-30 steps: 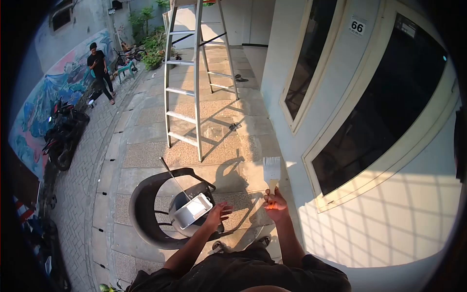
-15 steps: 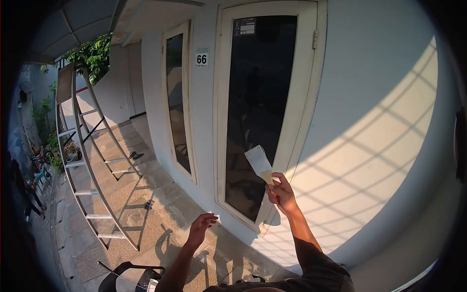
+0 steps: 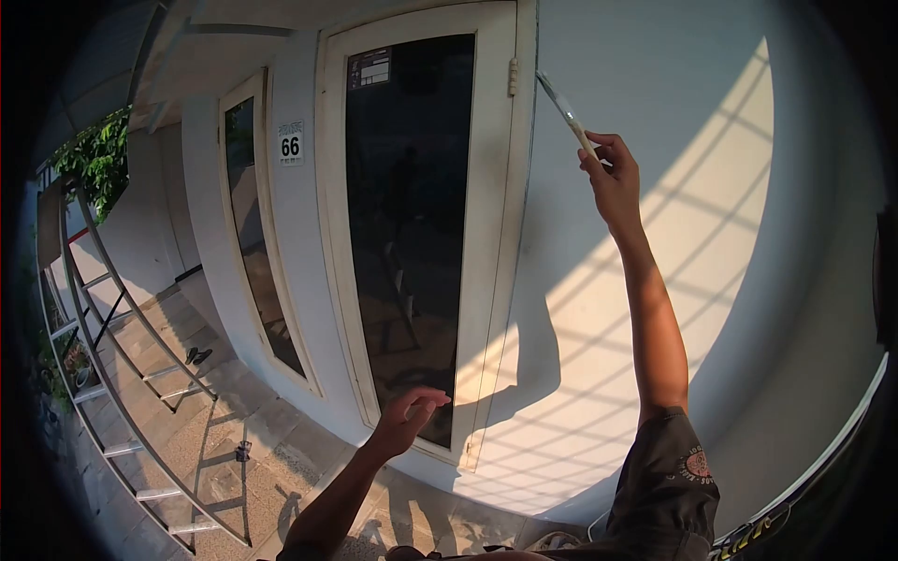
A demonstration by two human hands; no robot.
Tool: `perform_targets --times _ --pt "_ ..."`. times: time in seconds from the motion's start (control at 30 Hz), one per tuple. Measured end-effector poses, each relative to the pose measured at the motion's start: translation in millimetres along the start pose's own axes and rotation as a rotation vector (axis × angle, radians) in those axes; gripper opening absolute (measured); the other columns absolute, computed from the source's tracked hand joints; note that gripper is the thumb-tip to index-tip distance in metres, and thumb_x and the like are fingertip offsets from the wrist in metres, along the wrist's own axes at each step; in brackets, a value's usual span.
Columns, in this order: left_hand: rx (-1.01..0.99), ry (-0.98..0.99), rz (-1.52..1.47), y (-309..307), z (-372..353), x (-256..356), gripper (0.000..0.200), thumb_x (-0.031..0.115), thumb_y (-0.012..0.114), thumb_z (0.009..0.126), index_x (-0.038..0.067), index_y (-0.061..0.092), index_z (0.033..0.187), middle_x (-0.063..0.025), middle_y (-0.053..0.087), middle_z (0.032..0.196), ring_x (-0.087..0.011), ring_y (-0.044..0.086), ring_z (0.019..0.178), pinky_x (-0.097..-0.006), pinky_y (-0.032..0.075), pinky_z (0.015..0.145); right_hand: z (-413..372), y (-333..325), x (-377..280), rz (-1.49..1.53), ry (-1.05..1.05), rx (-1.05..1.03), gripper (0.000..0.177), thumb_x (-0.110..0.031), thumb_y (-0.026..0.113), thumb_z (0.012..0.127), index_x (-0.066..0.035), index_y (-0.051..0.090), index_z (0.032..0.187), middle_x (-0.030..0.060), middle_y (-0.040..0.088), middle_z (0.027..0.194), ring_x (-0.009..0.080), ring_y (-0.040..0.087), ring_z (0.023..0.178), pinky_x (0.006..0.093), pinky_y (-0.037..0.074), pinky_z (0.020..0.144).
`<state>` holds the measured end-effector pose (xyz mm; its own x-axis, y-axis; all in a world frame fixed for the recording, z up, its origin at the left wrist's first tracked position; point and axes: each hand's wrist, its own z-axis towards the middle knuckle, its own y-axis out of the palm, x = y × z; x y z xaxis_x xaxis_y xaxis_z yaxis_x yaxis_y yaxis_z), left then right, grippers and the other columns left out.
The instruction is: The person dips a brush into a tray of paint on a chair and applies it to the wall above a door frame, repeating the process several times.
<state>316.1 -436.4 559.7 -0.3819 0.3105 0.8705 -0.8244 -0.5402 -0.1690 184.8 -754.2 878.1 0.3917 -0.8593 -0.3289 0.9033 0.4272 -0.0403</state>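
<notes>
My right hand point(image 3: 613, 182) is raised in front of the pale wall point(image 3: 655, 56), closed round the handle of a flat paintbrush point(image 3: 567, 114). The brush is seen nearly edge-on, its bristles pointing up and left beside the right edge of the white door frame point(image 3: 496, 187), near the hinge. Whether the bristles touch the wall is hard to tell. Low in front of the dark glass pane point(image 3: 407, 206), my left hand point(image 3: 409, 418) has its fingers apart and slightly bent, with nothing in them.
A metal stepladder point(image 3: 117, 374) stands at the left on the paved floor point(image 3: 201, 449). Beyond the door are a narrow window point(image 3: 253, 243) and a number plate point(image 3: 291, 144) reading 66. Dark sandals point(image 3: 197, 356) lie on the floor. Sunlight and grid shadows cross the wall.
My right hand has lifted the brush from low by the glass to high beside the door frame, turning it edge-on. The view has swung right, and my left hand stays low.
</notes>
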Motion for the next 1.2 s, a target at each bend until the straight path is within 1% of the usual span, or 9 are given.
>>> perform_targets --times 0.2,0.43,0.57,0.67,0.77,0.93,1.0,1.1,1.2 --pt "-0.109 0.185 0.011 -30.2 38.3 -5.8 0.019 0.012 0.054 0.102 0.003 0.064 0.116 -0.0063 0.068 0.113 -0.0154 0.063 0.108 -0.0300 0.046 0.095 66.7 -7.3 -37.5 -0.476 -0.192 -0.016 0.028 -0.015 0.066 0.092 -0.008 0.065 0.119 0.0023 0.057 0.072 0.0113 0.054 0.067 0.0298 0.044 0.064" --pt "-0.169 0.270 0.015 -114.9 59.3 -10.1 0.020 0.008 0.055 0.100 0.003 0.064 0.117 -0.0073 0.068 0.114 -0.0164 0.063 0.109 -0.0306 0.047 0.097 122.9 58.7 -46.6 -0.422 -0.103 0.073 0.033 -0.017 0.064 0.093 -0.010 0.065 0.125 0.0017 0.059 0.069 0.0095 0.055 0.070 0.0287 0.045 0.070" --pt "-0.140 0.241 0.068 -166.2 52.0 -12.3 0.019 0.004 0.054 0.098 0.001 0.064 0.113 -0.0102 0.068 0.113 -0.0193 0.064 0.108 -0.0333 0.047 0.097 159.6 106.6 -40.7 -0.802 -0.296 0.175 0.033 -0.020 0.064 0.092 -0.019 0.067 0.124 0.0162 0.072 0.096 0.0329 0.069 0.090 0.0424 0.053 0.081" --pt "-0.126 0.233 0.080 -192.4 50.4 -24.1 0.019 0.005 0.054 0.098 0.001 0.064 0.114 -0.0102 0.069 0.110 -0.0193 0.065 0.106 -0.0331 0.047 0.097 184.6 131.9 -43.4 -0.847 -0.289 0.165 0.032 -0.022 0.063 0.091 -0.023 0.067 0.123 0.0204 0.070 0.109 0.0411 0.066 0.102 0.0483 0.052 0.088" --pt "-0.138 0.250 0.087 -205.6 50.1 -35.2 0.019 0.006 0.054 0.098 0.000 0.064 0.113 -0.0102 0.070 0.110 -0.0188 0.065 0.106 -0.0330 0.047 0.096 216.2 149.8 -35.1 -0.843 -0.324 0.191 0.032 -0.025 0.063 0.091 -0.025 0.067 0.123 0.0186 0.071 0.106 0.0396 0.067 0.100 0.0480 0.053 0.088" --pt "-0.114 0.226 0.040 -215.2 57.1 -45.8 0.019 0.008 0.054 0.099 0.001 0.064 0.113 -0.0108 0.070 0.112 -0.0188 0.065 0.107 -0.0327 0.047 0.096 262.5 175.5 -20.1 -0.845 -0.510 0.240 0.028 -0.009 0.064 0.088 -0.005 0.069 0.115 0.0245 0.071 0.093 0.0380 0.068 0.087 0.0435 0.054 0.076" --pt "-0.109 0.243 0.040 -215.2 63.7 -51.6 0.019 0.008 0.055 0.099 0.001 0.064 0.114 -0.0107 0.070 0.112 -0.0189 0.065 0.106 -0.0323 0.048 0.095 282.7 177.8 -19.9 -0.860 -0.500 0.238 0.032 -0.008 0.065 0.085 -0.008 0.070 0.117 0.0246 0.070 0.109 0.0428 0.064 0.107 0.0451 0.051 0.092" --pt "-0.101 0.249 0.030 -210.6 78.3 -58.0 0.019 0.007 0.057 0.099 0.002 0.063 0.115 -0.0109 0.070 0.112 -0.0192 0.066 0.104 -0.0319 0.050 0.094 284.9 187.5 -38.7 -0.816 -0.292 0.200 0.032 -0.006 0.064 0.084 -0.009 0.070 0.116 0.0233 0.069 0.112 0.0420 0.063 0.109 0.0451 0.049 0.096" --pt "-0.101 0.222 0.029 -207.8 95.8 -61.2 0.020 0.008 0.055 0.099 0.001 0.063 0.116 -0.0118 0.070 0.113 -0.0189 0.066 0.106 -0.0319 0.048 0.095 313.5 178.3 -11.4 -0.877 -0.462 0.197 0.032 -0.006 0.064 0.084 -0.008 0.071 0.116 0.0246 0.069 0.112 0.0425 0.063 0.109 0.0442 0.050 0.095"
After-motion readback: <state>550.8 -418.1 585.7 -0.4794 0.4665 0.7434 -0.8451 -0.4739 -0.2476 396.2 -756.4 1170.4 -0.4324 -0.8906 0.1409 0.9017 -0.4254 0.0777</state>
